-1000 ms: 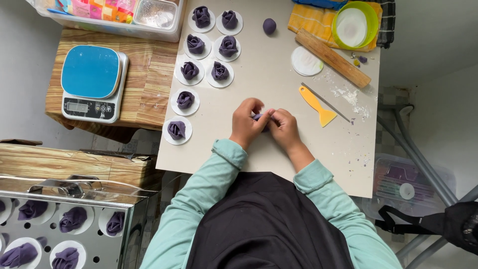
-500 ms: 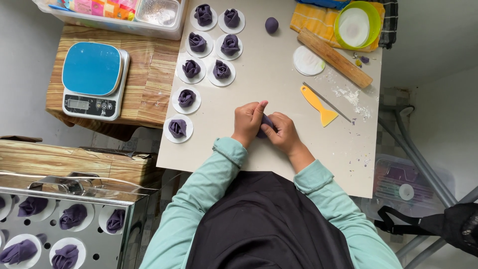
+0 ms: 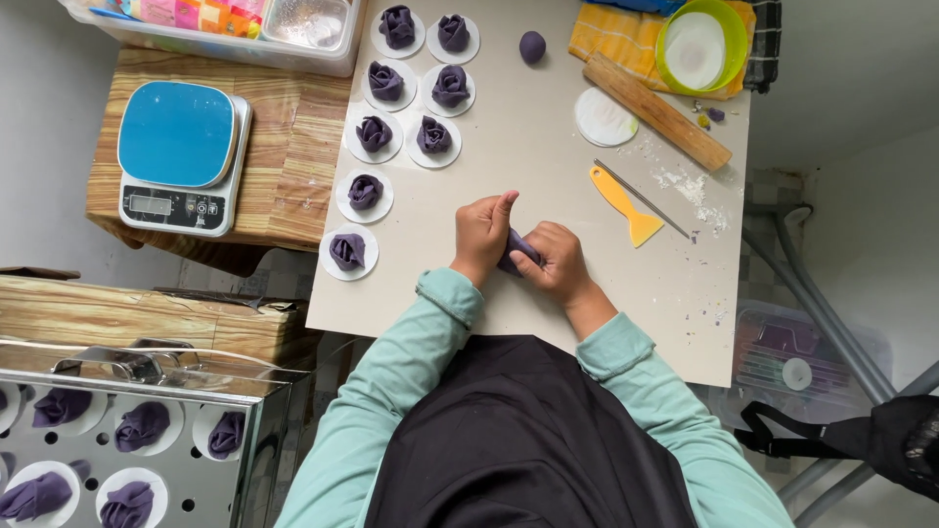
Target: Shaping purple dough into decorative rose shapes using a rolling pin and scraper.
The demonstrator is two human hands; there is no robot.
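1. Left hand [image 3: 481, 233] and right hand [image 3: 554, 262] meet over the near middle of the tabletop [image 3: 548, 127], both pinching one purple dough piece [image 3: 516, 249] between them; left thumb points up.
2. Dough piece is mostly hidden by fingers, only a dark strip shows.
3. Shaped purple dough flowers [image 3: 364, 191] sit on white paper rounds in a line along the left edge, up to the far left corner.
4. Purple dough ball [image 3: 532, 46] lies alone near the far edge.
5. Yellow scraper [image 3: 626, 203] lies right of the hands, a thin stick just beside it.
6. Wooden rolling pin [image 3: 657, 110] lies diagonal near the far right corner, beside a green bowl [image 3: 700, 46].
7. Blue kitchen scale [image 3: 181, 156] is on a wooden stand off the left edge.
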